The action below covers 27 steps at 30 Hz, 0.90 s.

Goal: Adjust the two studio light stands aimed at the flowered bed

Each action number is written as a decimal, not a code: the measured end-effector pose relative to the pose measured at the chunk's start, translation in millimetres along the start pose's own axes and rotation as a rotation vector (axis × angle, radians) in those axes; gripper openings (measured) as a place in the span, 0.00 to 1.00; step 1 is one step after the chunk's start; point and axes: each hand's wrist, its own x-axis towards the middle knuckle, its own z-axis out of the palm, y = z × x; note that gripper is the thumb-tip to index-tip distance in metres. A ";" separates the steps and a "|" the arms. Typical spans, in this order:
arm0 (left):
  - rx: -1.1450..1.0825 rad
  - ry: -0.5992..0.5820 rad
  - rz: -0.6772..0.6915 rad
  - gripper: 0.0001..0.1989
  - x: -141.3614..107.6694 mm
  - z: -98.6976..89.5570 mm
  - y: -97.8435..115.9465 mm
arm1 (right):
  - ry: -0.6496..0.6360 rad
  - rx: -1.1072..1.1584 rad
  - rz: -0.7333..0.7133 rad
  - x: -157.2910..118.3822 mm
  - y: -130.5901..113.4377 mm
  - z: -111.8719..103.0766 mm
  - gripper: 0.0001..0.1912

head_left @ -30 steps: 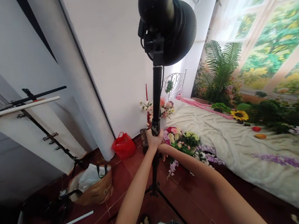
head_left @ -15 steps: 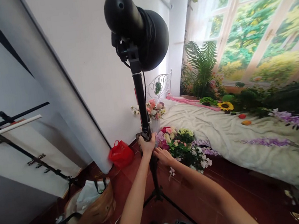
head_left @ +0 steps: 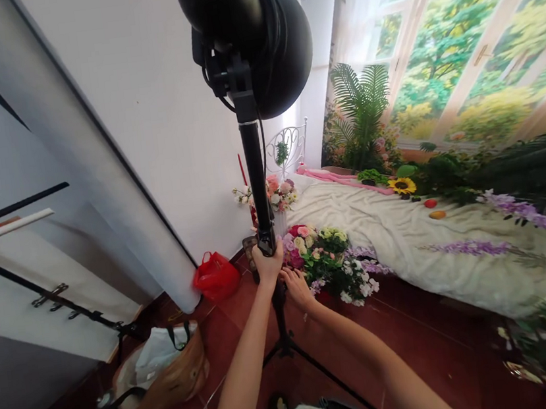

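Note:
A black studio lamp (head_left: 278, 44) tops a black light stand (head_left: 255, 173) in front of me. My left hand (head_left: 268, 263) is wrapped round the stand's pole just below a dark clamp collar (head_left: 266, 237). Slightly lower and to the right, my right hand (head_left: 297, 286) is beside the pole, its fingers bent and a little apart. Whether its fingertips touch the stand I cannot tell. The stand's legs (head_left: 285, 345) spread on the red tiled floor below. Behind my right hand are bunches of artificial flowers (head_left: 322, 255).
A bed with a cream cover (head_left: 371, 232) lies at right, before a window-print backdrop (head_left: 474, 60). A red bag (head_left: 216, 276) and a woven basket (head_left: 184, 374) sit on the floor at left. Past them is a clamped backdrop frame (head_left: 37, 273).
My view has shifted slightly, so the lamp looks larger and higher. My right hand's fingers now show more clearly beside the pole; my left hand keeps its hold.

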 end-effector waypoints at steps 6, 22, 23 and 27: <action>-0.005 0.003 0.030 0.11 1.9 -0.2 -8.2 | -0.383 0.089 -0.054 13.0 12.9 -23.0 0.18; 0.024 0.010 -0.050 0.10 -4.9 -1.7 -20.1 | -0.164 0.143 -0.143 -30.0 14.5 -32.2 0.31; 0.034 0.007 -0.051 0.10 -6.0 -2.0 -24.4 | -0.146 0.144 -0.109 -45.6 15.9 -21.0 0.35; 0.020 -0.018 -0.032 0.10 -11.0 -2.8 -39.3 | -0.320 0.116 0.096 -103.3 24.4 26.4 0.42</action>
